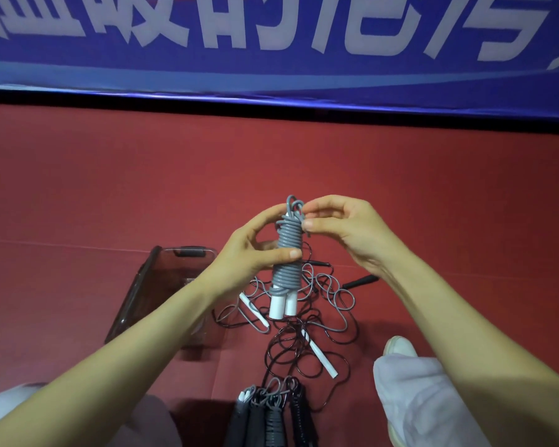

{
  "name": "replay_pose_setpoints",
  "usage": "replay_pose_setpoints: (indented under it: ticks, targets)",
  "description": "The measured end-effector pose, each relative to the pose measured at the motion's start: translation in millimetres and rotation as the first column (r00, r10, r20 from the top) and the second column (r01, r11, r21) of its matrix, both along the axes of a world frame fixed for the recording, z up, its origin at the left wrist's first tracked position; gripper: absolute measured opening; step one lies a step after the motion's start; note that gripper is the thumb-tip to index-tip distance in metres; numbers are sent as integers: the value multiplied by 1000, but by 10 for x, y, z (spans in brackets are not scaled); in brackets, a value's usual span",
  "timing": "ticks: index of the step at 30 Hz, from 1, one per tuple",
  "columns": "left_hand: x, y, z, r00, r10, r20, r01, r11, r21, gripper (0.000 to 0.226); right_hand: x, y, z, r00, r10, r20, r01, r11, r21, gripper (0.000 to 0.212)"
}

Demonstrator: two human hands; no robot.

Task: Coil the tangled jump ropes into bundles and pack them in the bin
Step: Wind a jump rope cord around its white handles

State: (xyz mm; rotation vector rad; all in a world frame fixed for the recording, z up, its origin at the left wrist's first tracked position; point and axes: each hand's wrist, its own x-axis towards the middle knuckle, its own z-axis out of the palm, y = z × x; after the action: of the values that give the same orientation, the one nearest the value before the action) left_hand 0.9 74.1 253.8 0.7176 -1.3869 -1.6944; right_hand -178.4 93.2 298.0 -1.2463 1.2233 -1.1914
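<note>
Finished rope bundles [271,417] lie nearest, down right of the clear bin [149,285]. Tangled jump ropes [299,330] sprawl on the floor just right of the bin. Up right of it, the left hand [249,253] grips the grey coiled bundle [284,277]; the right hand [346,230] pinches its top loop.

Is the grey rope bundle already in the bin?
No, the left hand grips the grey rope bundle above the floor, outside the bin.
</note>
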Motion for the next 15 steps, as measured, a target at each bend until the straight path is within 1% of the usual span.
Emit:
replay_pose_setpoints:
  ticks: [3, 5, 9, 10, 13, 15]
  targets:
    - [-41, 23, -10, 999, 40, -19, -39, 999, 23, 71, 47, 7, -37, 974, -78, -213, 62, 995, -81, 20]
    - [-67, 39, -3, 999, 51, -11, -51, 998, 24, 68, 74, 0, -84, 941, -134, -311, 97, 987, -130, 23]
    - [-61, 28, 9, 998, 55, 16, -55, 998, -9, 66, 102, -10, -169, 895, -276, -351, 196, 949, -248, 25]
    - [-57, 33, 13, 998, 48, 40, -47, 998, -38, 67, 106, -11, -169, 887, -302, -349, 215, 940, -265, 25]
    - [-53, 56, -24, 982, 31, 185, 0, 986, -165, 68, 100, -39, -157, 865, -364, -345, 264, 915, -304, 28]
    - [-57, 82, -75, 983, 23, 185, 6, 988, -151, 67, 105, -53, -154, 854, -370, -366, 261, 913, -314, 29]
